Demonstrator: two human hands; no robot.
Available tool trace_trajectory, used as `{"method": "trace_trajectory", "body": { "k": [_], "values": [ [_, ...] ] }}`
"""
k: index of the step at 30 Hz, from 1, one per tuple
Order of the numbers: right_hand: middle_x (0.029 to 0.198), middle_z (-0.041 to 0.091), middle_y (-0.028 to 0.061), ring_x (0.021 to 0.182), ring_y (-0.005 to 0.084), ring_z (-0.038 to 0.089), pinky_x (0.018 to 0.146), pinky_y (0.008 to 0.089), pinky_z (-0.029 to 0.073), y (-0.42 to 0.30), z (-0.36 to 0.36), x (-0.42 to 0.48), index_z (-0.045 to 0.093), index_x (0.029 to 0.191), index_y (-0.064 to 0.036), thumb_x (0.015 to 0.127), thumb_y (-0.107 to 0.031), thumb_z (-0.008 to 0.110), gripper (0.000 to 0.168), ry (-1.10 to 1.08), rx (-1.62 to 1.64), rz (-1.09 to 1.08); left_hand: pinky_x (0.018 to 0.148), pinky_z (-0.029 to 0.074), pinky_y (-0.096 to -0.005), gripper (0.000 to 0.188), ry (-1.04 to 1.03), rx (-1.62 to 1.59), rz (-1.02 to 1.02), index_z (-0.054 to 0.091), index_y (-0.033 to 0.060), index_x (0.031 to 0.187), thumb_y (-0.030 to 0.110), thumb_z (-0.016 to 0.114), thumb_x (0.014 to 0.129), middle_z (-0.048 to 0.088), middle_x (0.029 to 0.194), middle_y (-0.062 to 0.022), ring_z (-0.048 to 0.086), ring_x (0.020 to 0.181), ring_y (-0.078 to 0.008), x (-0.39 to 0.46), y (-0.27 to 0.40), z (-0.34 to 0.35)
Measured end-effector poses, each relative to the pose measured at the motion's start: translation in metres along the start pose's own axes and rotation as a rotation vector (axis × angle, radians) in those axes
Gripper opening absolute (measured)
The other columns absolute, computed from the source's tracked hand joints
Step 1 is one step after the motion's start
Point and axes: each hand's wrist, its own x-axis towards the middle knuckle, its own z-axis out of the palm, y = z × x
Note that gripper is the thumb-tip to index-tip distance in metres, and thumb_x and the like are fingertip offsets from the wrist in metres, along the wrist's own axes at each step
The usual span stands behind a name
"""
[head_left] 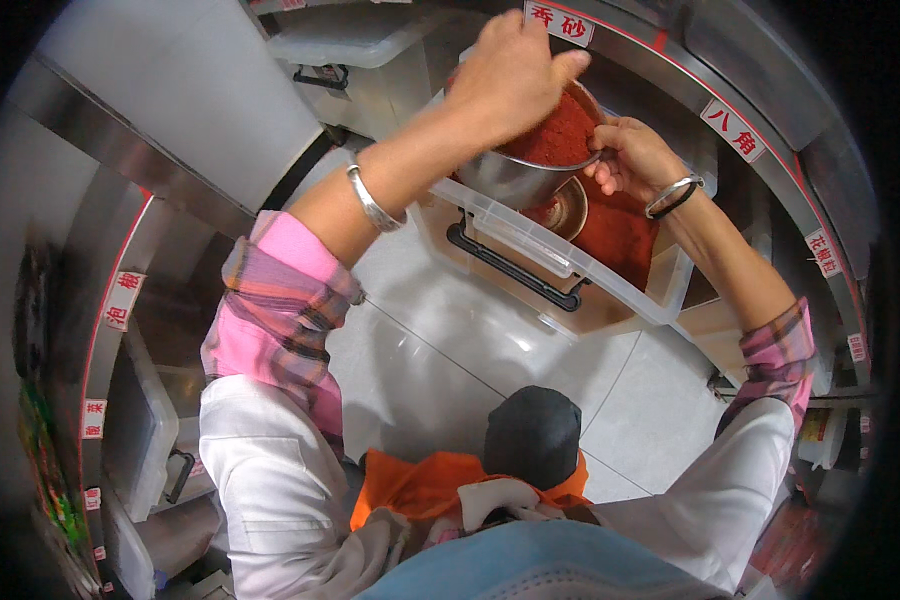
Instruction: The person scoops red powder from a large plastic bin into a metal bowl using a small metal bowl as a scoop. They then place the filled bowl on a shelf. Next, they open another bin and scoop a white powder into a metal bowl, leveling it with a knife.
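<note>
A stainless steel pot (521,180) of coarse red powder (566,135), likely ground chilli, is held tilted over a translucent plastic bin (607,281). My right hand (634,154) pinches the pot's right rim between thumb and fingers. Across the pot's far left side reaches my left hand (514,82), thumb stretched out to the right. Its other fingers are curled out of sight, so I cannot tell whether they grip anything. More red powder (622,232) lies in the bin, and a small round metal vessel (572,210) rests there below the pot.
A black handle (514,266) crosses the bin's near side. Behind stands another lidded plastic bin (360,64). Metal shelves with labels bearing writing (733,129) curve around the right, and a lidded bin (146,420) sits on the left shelf. Pale tiles (435,330) cover the floor.
</note>
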Motion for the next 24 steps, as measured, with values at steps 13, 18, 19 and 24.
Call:
{"method": "trace_trajectory", "body": {
  "k": [13,18,19,24],
  "values": [
    [0.063,0.061,0.0119,0.042,0.0123,0.058,0.038,0.0209,0.051,-0.007,0.001,-0.008,0.047,0.089,0.003,0.08,-0.005,0.044,0.012,0.01,-0.042,-0.029,0.089,0.04,-0.0344,0.033,0.005,-0.279,-0.302,0.052,0.0004,0.115,0.019,0.048,0.088,0.056,0.11,-0.0217,0.054,0.103,-0.0303,0.012,-0.025,-0.054],
    [0.064,0.062,0.0127,0.042,0.0126,0.058,0.038,0.0214,0.051,-0.006,0.004,-0.005,0.047,0.092,0.004,0.079,-0.004,0.043,0.016,0.044,-0.054,-0.013,0.08,0.042,-0.0344,0.037,0.292,-0.218,-0.17,0.053,-0.0055,0.106,0.026,0.046,0.089,0.059,0.096,-0.0164,0.056,0.092,-0.0304,-0.001,-0.057,-0.026],
    [0.064,0.062,0.0129,0.041,0.0127,0.058,0.038,0.0214,0.051,-0.006,0.001,-0.005,0.047,0.092,0.004,0.079,-0.004,0.043,0.016,0.034,-0.024,-0.016,0.087,0.039,-0.0318,0.041,0.246,-0.391,-0.292,0.053,-0.0026,0.111,0.032,0.045,0.09,0.055,0.108,-0.0157,0.052,0.101,-0.0263,-0.005,-0.057,-0.028],
    [0.064,0.062,0.0136,0.041,0.0128,0.057,0.036,0.0213,0.05,-0.005,0.002,0.0,0.047,0.09,0.004,0.079,-0.004,0.044,0.014,0.035,-0.009,-0.038,0.103,0.023,-0.0334,0.062,-0.105,-0.613,-0.742,0.043,0.0005,0.125,0.051,0.031,0.091,0.04,0.132,-0.015,0.035,0.123,-0.023,-0.03,-0.021,-0.027]
  ]
}}
